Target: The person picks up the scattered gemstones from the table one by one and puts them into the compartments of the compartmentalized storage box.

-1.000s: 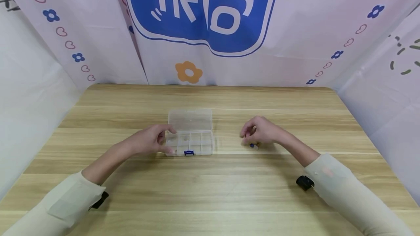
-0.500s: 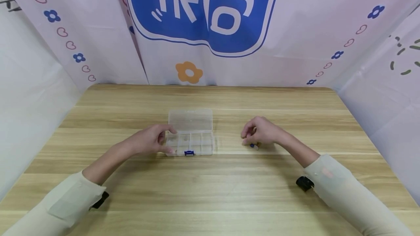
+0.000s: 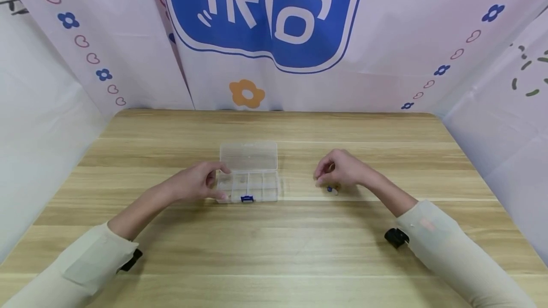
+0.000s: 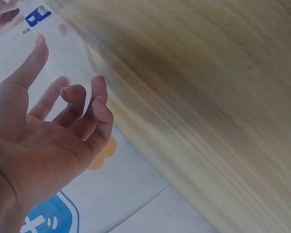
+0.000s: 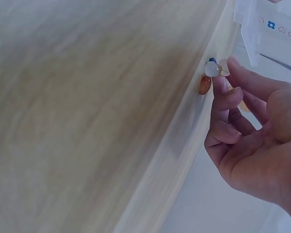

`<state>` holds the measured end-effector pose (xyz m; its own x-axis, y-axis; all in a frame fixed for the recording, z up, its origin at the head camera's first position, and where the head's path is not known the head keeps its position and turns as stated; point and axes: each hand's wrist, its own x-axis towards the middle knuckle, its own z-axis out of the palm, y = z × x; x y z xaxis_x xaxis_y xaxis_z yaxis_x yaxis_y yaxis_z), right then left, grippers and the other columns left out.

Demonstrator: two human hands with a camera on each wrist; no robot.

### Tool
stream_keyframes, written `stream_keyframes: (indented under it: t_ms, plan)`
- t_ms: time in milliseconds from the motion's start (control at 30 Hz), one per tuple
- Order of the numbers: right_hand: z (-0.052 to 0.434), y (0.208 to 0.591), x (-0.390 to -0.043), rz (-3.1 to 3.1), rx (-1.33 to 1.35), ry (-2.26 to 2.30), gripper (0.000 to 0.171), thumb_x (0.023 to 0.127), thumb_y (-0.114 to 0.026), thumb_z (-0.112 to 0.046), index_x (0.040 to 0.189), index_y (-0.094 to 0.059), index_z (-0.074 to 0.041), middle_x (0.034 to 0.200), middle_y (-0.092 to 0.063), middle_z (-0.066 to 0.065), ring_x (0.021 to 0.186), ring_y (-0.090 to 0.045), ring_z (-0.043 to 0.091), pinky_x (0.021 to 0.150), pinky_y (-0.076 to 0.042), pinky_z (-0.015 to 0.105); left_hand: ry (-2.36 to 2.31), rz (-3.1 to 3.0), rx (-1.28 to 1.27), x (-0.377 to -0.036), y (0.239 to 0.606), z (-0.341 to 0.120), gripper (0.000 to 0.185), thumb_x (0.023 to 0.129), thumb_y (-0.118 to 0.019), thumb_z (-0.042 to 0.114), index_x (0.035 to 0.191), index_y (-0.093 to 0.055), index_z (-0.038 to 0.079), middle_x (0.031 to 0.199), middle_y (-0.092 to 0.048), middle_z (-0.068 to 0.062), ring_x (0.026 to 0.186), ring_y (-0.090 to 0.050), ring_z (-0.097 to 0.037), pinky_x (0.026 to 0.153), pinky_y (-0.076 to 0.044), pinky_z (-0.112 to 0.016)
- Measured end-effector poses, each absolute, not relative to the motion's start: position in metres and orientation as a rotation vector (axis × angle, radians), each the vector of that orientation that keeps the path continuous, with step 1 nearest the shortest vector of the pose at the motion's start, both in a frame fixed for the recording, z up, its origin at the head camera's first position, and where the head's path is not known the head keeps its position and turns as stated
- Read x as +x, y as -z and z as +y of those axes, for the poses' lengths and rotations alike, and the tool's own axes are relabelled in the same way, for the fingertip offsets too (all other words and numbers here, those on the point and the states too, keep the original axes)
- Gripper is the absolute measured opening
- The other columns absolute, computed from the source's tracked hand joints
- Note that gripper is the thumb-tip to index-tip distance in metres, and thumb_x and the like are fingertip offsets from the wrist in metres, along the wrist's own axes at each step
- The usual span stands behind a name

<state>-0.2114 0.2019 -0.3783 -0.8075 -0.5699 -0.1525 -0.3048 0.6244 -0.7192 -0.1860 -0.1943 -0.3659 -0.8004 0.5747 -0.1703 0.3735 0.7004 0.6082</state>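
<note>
Little has moved — the right hand (image 3: 342, 170) sits a touch higher at frame centre-right, fingers curled over small blue, white and orange beads (image 5: 209, 75). The left hand (image 3: 194, 183) grasps the clear compartmented plastic box (image 3: 248, 184) at centre — steadying it.

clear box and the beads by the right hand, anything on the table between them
Nothing: in the head view only bare wooden table lies between the clear box and the beads.

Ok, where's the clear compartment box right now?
In the head view the clear compartment box sits mid-table, lid open, gripped at its left end by the left hand.
</note>
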Motion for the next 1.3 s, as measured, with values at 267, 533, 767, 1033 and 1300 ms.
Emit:
stream_keyframes:
  t_ms: [267,533,767,1033,1300]
  plan:
    - [0.2,0.376,-0.213,2.503,-0.748,1.016,0.011,0.097,-0.072,-0.006,0.103,-0.08,-0.001,0.106,-0.077,0.01,0.101,-0.07,0.025,0.095,-0.055,0.048,-0.794,2.564,0.728,-0.186,0.365,-0.193,0.057,0.086,-0.087,0.022,0.13,-0.062,-0.004,0.071,-0.048,0.0,0.065,-0.043,-0.014,0.06,-0.038,-0.028]
    - [0.194,0.373,-0.214,2.483,-0.745,1.063,0.016,0.099,-0.07,-0.007,0.108,-0.077,0.004,0.098,-0.076,0.014,0.076,-0.064,0.018,0.071,-0.054,0.032,-0.797,2.567,0.736,-0.185,0.363,-0.193,0.058,0.086,-0.087,0.024,0.13,-0.062,-0.004,0.071,-0.048,0.0,0.065,-0.043,-0.014,0.059,-0.038,-0.029]
    - [0.19,0.372,-0.216,2.447,-0.726,1.112,0.014,0.101,-0.067,-0.004,0.106,-0.074,0.007,0.074,-0.065,0.014,0.06,-0.053,0.019,0.058,-0.044,0.026,-0.797,2.566,0.753,-0.185,0.363,-0.193,0.059,0.086,-0.087,0.024,0.13,-0.062,-0.005,0.071,-0.048,0.001,0.065,-0.043,-0.014,0.06,-0.038,-0.029]
    - [0.188,0.372,-0.219,2.459,-0.737,1.136,0.011,0.099,-0.069,-0.004,0.101,-0.073,0.006,0.081,-0.068,0.015,0.06,-0.056,0.019,0.056,-0.046,0.024,-0.796,2.567,0.745,-0.185,0.363,-0.194,0.058,0.086,-0.087,0.024,0.13,-0.062,-0.005,0.071,-0.048,0.0,0.065,-0.043,-0.014,0.061,-0.038,-0.029]
    - [0.182,0.372,-0.22,2.468,-0.715,1.146,0.011,0.1,-0.069,-0.006,0.1,-0.073,0.005,0.087,-0.069,0.016,0.062,-0.058,0.023,0.058,-0.048,0.025,-0.81,2.564,0.756,-0.186,0.364,-0.194,0.058,0.085,-0.087,0.023,0.129,-0.062,-0.005,0.071,-0.048,0.0,0.066,-0.043,-0.014,0.06,-0.038,-0.029]
